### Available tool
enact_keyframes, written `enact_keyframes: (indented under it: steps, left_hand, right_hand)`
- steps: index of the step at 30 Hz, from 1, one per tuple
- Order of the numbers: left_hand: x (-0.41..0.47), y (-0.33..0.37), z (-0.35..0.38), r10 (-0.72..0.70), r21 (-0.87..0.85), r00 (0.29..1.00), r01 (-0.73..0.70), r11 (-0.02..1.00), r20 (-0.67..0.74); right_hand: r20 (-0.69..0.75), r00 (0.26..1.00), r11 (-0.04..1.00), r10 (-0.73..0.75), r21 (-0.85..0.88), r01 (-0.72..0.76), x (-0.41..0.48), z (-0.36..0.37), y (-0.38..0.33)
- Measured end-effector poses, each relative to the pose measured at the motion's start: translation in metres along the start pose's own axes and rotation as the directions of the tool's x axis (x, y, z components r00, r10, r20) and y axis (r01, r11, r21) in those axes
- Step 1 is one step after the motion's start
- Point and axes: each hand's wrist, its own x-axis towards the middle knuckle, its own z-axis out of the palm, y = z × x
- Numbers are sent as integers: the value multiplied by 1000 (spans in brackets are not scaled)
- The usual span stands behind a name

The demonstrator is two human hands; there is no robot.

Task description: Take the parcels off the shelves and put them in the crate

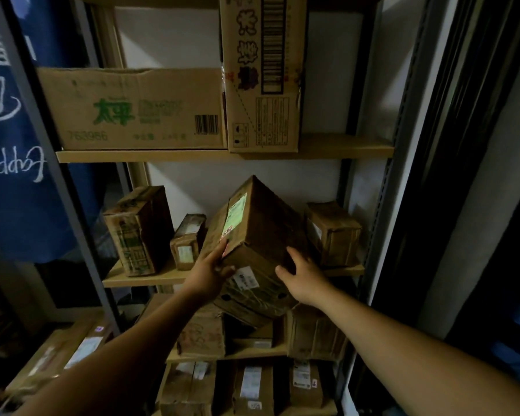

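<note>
On the middle shelf [138,279] of a metal-framed rack, a brown cardboard parcel [261,226] is held tilted, one corner pointing up and its lower part overhanging the shelf's front edge. Its cardboard is dull, scuffed and creased along the edges. A long green-and-white label [236,216] is stuck to its left face, while its right face is plain and in shadow. The lower left corner is gripped by the left hand [213,265], fingers laid on the labelled face and thumb tucked beneath. The right face is clasped by the right hand [300,277], fingers curled against the card and thumb spread along the lower edge. A white label [245,279] is seen on cardboard between the hands; whether that face belongs to the same parcel cannot be told.

On the same shelf, at its left end, an upright taped carton [138,232] and a small slim box [188,241] are stood; at its right end a squat, crumpled box [333,232] is set. Above the shelf, a wide carton with green print [132,109] and a tall barcoded carton [264,73] are stored. Below it, more labelled boxes [201,331] are packed closely.
</note>
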Motion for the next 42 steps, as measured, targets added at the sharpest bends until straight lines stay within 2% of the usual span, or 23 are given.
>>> enact_keyframes:
  steps: [2,4,5,8,11,17,19,21,22,23,25,31,38,42]
  left_hand:
    - [1,6,-1,14,203,999,-5,979,-40]
    - [4,9,2,36,455,997,-1,890,-69]
    - [3,11,4,36,510,996,8,860,-77]
    - [8,10,6,71,473,993,-20,881,-90]
    - [15,10,5,59,410,996,-25,912,-70]
    - [17,11,9,70,454,997,-73,888,24]
    - [18,6,6,21,365,999,-8,931,-29]
    - [16,4,4,-174,2,983,175,985,-64]
    - [14,4,5,-262,-206,965,254,945,-13]
    - [11,7,4,-319,-343,946,317,884,51]
    - [12,4,2,-352,-366,932,360,858,91]
    - [9,-9,0,-382,-412,920,382,827,87]
    - [-22,-31,9,-284,-423,959,262,867,13]
    - [-43,-41,15,-214,-494,976,161,854,-52]
  right_hand:
    - [0,1000,994,28,103,-28,1,0,-4]
    - [-17,996,979,86,189,-81,3,1,-12]
    - [-27,992,970,123,217,-114,4,1,-18]
    - [-35,980,955,196,233,-183,5,-3,-34]
    - [28,977,944,211,254,-211,4,-9,-42]
    - [110,958,892,266,348,-288,10,-19,-38]
    - [96,962,893,256,357,-273,12,-21,-34]
    - [66,970,898,235,367,-243,12,-20,-28]
    - [53,972,898,230,373,-233,11,-19,-25]
    - [38,972,899,233,373,-230,10,-18,-23]
    - [9,971,900,237,375,-223,7,-19,-19]
    - [-5,979,908,203,375,-186,-3,-10,-6]
    - [-10,986,917,167,369,-152,-18,14,13]
    - [-9,990,914,144,386,-129,-29,25,19]
